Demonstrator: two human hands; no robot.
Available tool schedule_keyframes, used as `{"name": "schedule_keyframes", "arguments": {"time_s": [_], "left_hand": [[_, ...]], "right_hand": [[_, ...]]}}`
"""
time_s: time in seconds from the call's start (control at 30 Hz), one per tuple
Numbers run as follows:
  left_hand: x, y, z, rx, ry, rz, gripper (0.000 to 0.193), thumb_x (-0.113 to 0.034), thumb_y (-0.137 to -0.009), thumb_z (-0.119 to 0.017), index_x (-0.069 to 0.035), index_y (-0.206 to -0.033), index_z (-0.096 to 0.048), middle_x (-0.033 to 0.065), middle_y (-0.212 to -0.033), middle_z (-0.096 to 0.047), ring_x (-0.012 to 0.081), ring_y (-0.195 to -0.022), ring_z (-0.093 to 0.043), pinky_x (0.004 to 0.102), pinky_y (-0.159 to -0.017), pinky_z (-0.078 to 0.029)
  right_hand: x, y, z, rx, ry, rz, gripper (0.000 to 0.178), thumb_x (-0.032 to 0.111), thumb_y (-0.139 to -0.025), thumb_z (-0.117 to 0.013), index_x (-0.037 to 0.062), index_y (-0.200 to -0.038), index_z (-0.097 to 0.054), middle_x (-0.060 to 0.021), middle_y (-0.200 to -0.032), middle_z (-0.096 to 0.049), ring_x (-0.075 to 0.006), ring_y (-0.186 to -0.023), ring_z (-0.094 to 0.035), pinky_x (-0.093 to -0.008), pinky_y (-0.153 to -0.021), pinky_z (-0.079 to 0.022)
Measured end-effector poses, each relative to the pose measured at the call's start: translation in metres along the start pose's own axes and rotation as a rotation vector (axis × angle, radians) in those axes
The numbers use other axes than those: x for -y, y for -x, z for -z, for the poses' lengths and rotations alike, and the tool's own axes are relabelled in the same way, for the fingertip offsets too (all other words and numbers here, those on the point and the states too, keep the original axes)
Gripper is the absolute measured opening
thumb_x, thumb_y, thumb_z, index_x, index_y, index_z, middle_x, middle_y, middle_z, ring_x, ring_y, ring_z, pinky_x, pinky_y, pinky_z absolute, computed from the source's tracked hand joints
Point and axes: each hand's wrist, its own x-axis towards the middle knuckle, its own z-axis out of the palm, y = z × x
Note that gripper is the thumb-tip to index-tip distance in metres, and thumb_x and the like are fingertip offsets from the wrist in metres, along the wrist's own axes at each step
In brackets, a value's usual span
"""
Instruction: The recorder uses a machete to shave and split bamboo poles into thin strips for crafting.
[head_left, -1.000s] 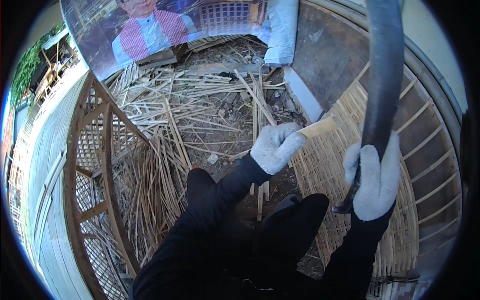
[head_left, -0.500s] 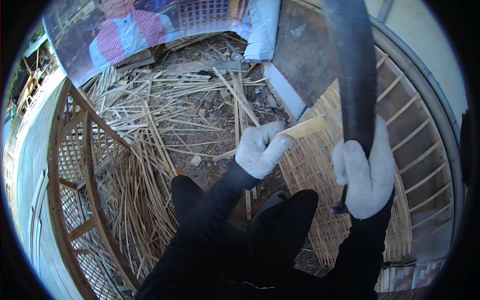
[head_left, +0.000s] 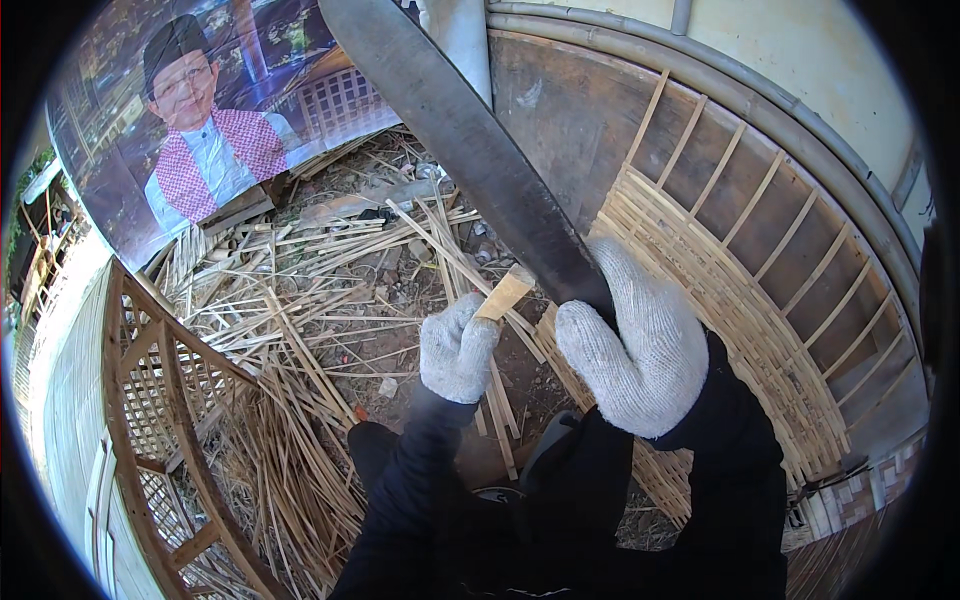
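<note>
My left hand (head_left: 455,352), in a white knitted glove, pinches a short, flat bamboo strip (head_left: 506,294) between thumb and fingers. The strip's free end points up and to the right. A matching glove covers my right hand (head_left: 645,345), which is closed round the base of a machete (head_left: 460,140). The broad dark blade slants up to the left across the view. Its lower part lies close to the strip's end; I cannot tell whether they touch. The machete's handle is hidden by the glove.
Bamboo strips (head_left: 300,350) litter the ground ahead and at left. A wooden lattice frame (head_left: 180,430) stands on the left, with a printed banner (head_left: 220,130) beyond it. To the right, a bamboo slat panel (head_left: 740,310) leans near a wall with bamboo poles (head_left: 740,95).
The machete has swung from upright to a leftward slant, and my right hand has shifted left. My left hand has turned the strip more upright. The view has also shifted.
</note>
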Motion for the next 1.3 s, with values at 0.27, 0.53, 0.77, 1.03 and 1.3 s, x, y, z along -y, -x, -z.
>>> {"name": "schedule_keyframes", "arguments": {"time_s": [0.27, 0.53, 0.77, 1.03, 1.3], "left_hand": [[0.002, 0.001, 0.006, -0.006, 0.015, 0.018, 0.03, -0.026, -0.097, -0.057, -0.001, -0.081, -0.06, 0.0052, -0.067, -0.053, 0.0129, -0.062, -0.048, 0.0327, -0.06, -0.039], [0.001, 0.0, 0.007, -0.04, -0.012, 0.024, 0.025, -0.02, -0.097, -0.058, -0.002, -0.081, -0.062, 0.0037, -0.065, -0.053, 0.0112, -0.06, -0.048, 0.0312, -0.058, -0.039], [0.001, 0.005, 0.014, -0.068, -0.038, 0.04, 0.024, -0.019, -0.094, -0.058, -0.002, -0.078, -0.062, 0.0039, -0.063, -0.054, 0.0108, -0.059, -0.049, 0.0313, -0.057, -0.04], [-0.002, 0.008, 0.018, -0.085, -0.011, 0.073, 0.023, -0.02, -0.093, -0.056, -0.002, -0.081, -0.063, 0.003, -0.061, -0.056, 0.0107, -0.056, -0.053, 0.03, -0.055, -0.042], [0.0, 0.006, 0.017, -0.087, -0.014, 0.033, 0.023, -0.019, -0.092, -0.055, -0.001, -0.087, -0.067, 0.0043, -0.064, -0.059, 0.0113, -0.058, -0.055, 0.0306, -0.056, -0.045]], "right_hand": [[0.005, -0.004, -0.003, 0.018, 0.003, 0.033, 0.047, 0.004, -0.096, -0.065, -0.0156, -0.135, -0.049, -0.0214, -0.09, -0.071, -0.0312, -0.078, -0.073, -0.0386, -0.069, -0.055], [0.009, -0.015, 0.002, 0.107, 0.003, 0.012, 0.045, 0.008, -0.098, -0.062, -0.0123, -0.137, -0.049, -0.0222, -0.088, -0.07, -0.0331, -0.075, -0.072, -0.0398, -0.066, -0.054], [0.017, -0.026, 0.009, 0.254, 0.0, -0.019, 0.042, 0.009, -0.098, -0.061, -0.0068, -0.135, -0.051, -0.0161, -0.072, -0.067, -0.0339, -0.062, -0.07, -0.0414, -0.058, -0.053], [0.015, -0.037, 0.011, 0.327, -0.036, -0.001, 0.04, 0.012, -0.097, -0.063, -0.0043, -0.132, -0.053, -0.0143, -0.069, -0.067, -0.0316, -0.059, -0.07, -0.0395, -0.054, -0.053], [0.011, -0.043, 0.016, 0.358, -0.053, 0.051, 0.04, 0.01, -0.096, -0.062, -0.0033, -0.133, -0.053, -0.0122, -0.068, -0.067, -0.0293, -0.056, -0.07, -0.0376, -0.053, -0.054]]}}
